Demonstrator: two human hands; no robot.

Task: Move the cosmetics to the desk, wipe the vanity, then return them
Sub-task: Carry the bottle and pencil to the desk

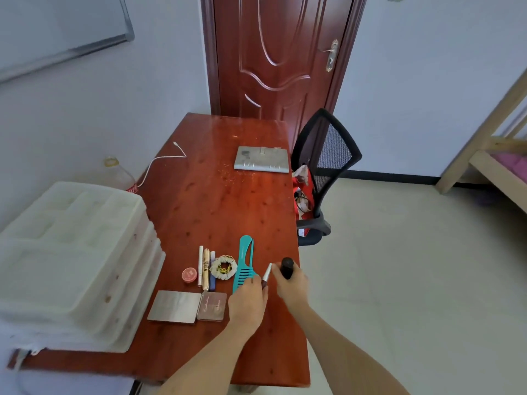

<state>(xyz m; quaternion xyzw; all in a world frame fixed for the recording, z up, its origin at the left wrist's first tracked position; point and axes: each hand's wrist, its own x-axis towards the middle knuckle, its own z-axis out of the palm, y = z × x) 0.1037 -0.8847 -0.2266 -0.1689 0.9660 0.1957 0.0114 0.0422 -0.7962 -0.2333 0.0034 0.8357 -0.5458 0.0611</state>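
cosmetics lie in a cluster near the desk's (205,195) front right edge: comb (243,266), scrunchie (224,267), tubes (206,269), pink jar (189,275), two palettes (188,306). left hand (248,303) pinches a silver-capped tube (266,276) beside the comb. right hand (291,283) grips a dark bottle (287,266) at the edge.

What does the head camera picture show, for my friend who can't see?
Two hands reach over a red wooden desk: the left hand holds a small silver-capped tube, the right hand grips a dark bottle. A teal comb lies beside them.
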